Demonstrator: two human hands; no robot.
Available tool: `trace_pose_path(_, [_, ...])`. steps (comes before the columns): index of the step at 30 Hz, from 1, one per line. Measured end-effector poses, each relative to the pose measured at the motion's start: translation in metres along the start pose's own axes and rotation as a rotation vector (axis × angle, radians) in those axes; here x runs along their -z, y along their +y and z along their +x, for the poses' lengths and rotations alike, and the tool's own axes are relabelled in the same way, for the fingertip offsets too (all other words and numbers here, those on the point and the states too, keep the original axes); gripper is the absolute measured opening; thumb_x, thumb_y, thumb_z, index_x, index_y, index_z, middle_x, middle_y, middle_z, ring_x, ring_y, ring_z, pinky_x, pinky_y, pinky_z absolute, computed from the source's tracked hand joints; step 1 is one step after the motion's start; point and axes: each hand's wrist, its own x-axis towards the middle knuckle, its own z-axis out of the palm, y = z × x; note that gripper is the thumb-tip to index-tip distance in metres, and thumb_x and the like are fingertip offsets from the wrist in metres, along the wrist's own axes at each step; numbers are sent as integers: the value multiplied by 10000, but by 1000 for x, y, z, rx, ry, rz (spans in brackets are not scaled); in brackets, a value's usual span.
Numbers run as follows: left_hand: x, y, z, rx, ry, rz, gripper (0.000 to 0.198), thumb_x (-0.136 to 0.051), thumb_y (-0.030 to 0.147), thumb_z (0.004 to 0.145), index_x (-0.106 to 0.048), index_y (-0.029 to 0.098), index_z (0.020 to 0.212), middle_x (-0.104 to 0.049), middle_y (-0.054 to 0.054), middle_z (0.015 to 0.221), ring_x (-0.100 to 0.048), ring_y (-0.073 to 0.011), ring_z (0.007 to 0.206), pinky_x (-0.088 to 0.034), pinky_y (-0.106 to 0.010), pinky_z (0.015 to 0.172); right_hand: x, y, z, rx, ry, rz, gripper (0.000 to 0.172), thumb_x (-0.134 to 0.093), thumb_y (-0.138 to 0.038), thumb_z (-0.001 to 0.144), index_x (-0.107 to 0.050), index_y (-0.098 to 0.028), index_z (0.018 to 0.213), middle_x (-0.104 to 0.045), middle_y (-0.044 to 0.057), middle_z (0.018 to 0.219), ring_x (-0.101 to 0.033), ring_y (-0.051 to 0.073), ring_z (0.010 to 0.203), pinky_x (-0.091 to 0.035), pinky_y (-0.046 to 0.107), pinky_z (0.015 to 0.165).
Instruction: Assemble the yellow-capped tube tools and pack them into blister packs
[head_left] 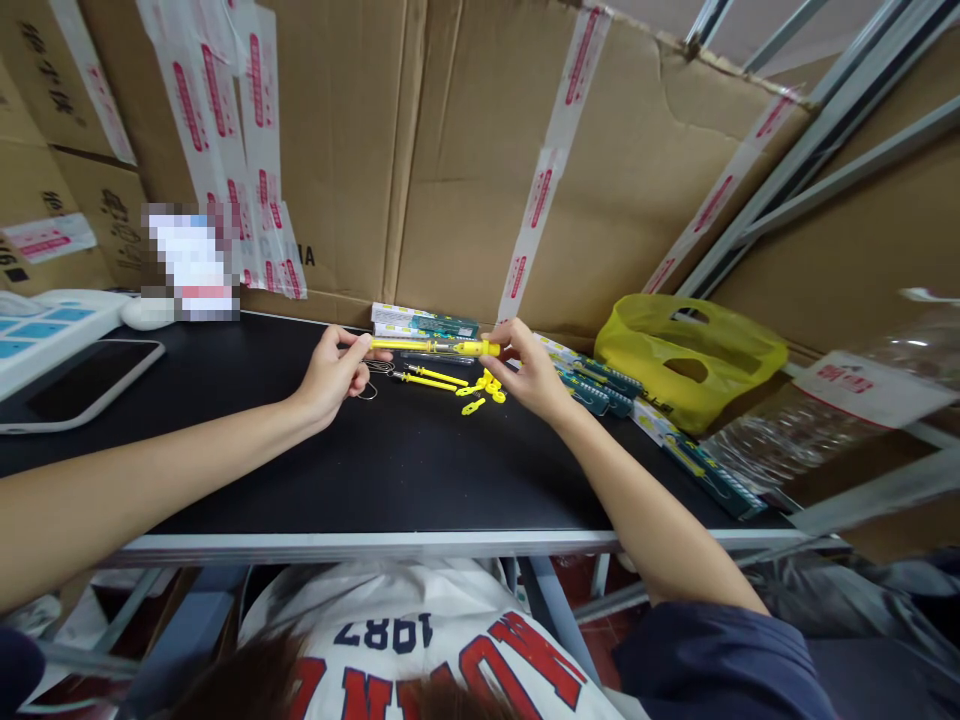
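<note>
Both my hands hold one long yellow pen-like tool [435, 346] level above the black table [390, 470]. My left hand [334, 372] pinches its thin left end with closed fingers. My right hand [529, 372] grips its thicker right end, fingers curled round it. Under the tool lie two more yellow sticks [431, 378] and a few small yellow plastic caps [484, 390]. A small wire clip [369, 385] lies by my left hand.
Packaged items [424, 322] lie behind the tool, and more packs [600, 385] trail to the right edge. A yellow plastic bag [686, 350] sits at right. A phone [82, 385] and calculator [41, 330] lie at left. Cardboard boxes [450, 150] wall the back.
</note>
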Motion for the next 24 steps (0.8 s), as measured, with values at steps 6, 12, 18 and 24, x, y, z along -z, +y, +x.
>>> trace_pose_path(6, [1, 0, 1, 1, 5, 7, 242, -577, 277, 869, -352, 213, 805, -675, 2, 723, -386, -13, 356, -226, -115, 336, -6, 3, -3, -32, -21, 25, 178, -542, -397, 902, -465, -236, 910, -499, 31, 868, -515, 165, 785, -469, 306, 675])
trace_pose_path(12, [0, 2, -1, -1, -25, -9, 204, -538, 230, 889, -349, 213, 813, -683, -6, 732, -386, -16, 368, -228, -113, 341, -7, 8, -6, -60, -20, 77, 204, -544, -409, 907, -440, -235, 931, -502, 12, 831, -477, 132, 677, -420, 285, 618])
trace_pose_path(18, [0, 2, 1, 10, -15, -19, 202, -526, 222, 900, -342, 216, 816, -679, -3, 711, -389, -18, 367, -222, -112, 343, -9, 7, -7, -135, -67, 186, 269, -568, -457, 889, -410, -244, 937, -496, -11, 780, -485, 109, 592, -409, 264, 539])
trace_pose_path(24, [1, 2, 2, 20, -15, -16, 204, -533, 233, 897, -348, 213, 814, -684, -5, 717, -394, -19, 368, -224, -111, 343, -11, 3, -7, -168, -60, 314, 303, -596, -463, 870, -391, -249, 929, -475, -32, 765, -488, 90, 557, -453, 244, 514])
